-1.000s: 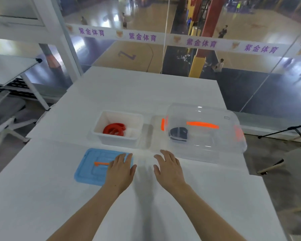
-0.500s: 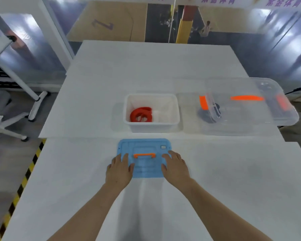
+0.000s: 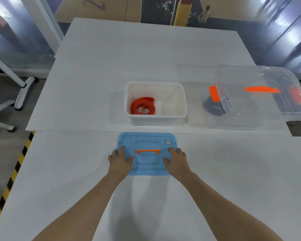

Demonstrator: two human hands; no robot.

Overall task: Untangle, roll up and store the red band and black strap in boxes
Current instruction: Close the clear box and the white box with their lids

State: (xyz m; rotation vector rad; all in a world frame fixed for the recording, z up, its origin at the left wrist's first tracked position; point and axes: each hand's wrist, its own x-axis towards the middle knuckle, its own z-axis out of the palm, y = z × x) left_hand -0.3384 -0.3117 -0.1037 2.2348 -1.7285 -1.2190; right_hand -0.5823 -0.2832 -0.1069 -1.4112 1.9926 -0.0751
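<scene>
The rolled red band lies in the open white box at the table's middle. In front of that box lies its blue lid with an orange handle. My left hand grips the lid's left edge and my right hand grips its right edge, fingers curled over the rim. The rolled black strap shows dark through a clear box with orange latches at the right, and a clear lid covers that box.
Two white tables meet at a seam just behind the blue lid. A yellow-black floor stripe runs along the left edge. An office chair base stands at far left, and a glass wall rises beyond the far table.
Both hands moved from lying flat on the table to the two sides of the blue lid and curled their fingers over its edges. My view dropped and shifted left.
</scene>
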